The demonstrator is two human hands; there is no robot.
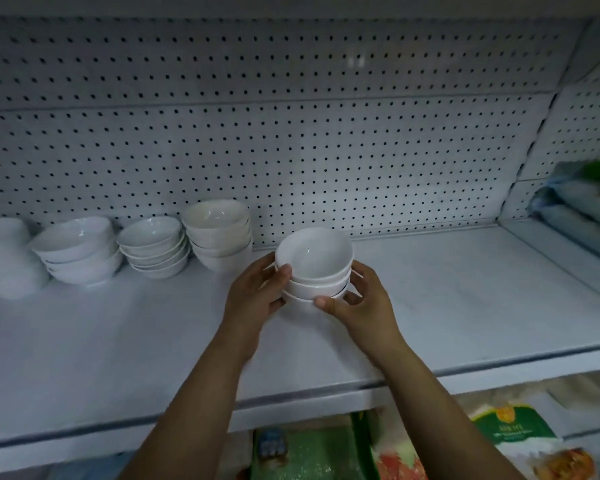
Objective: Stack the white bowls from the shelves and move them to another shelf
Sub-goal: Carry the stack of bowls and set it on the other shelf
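A small stack of three white bowls [315,266] is held over the middle of the white shelf [447,299]. My left hand [257,294] grips the stack's left side, thumb on the rims. My right hand [361,303] grips its right side, with the thumb under the lowest bowl. Whether the stack touches the shelf I cannot tell. Further stacks of white bowls line the back of the shelf to the left: a tall one [219,233], a shallower one [155,245], another [78,249], and a blurred one [6,258] at the far left edge.
A white pegboard back wall [326,150] rises behind the shelf. Packaged goods [582,202] lie at the right end of the shelf. Green and white bags [520,441] fill the shelf below. The shelf surface to the right of the held stack is bare.
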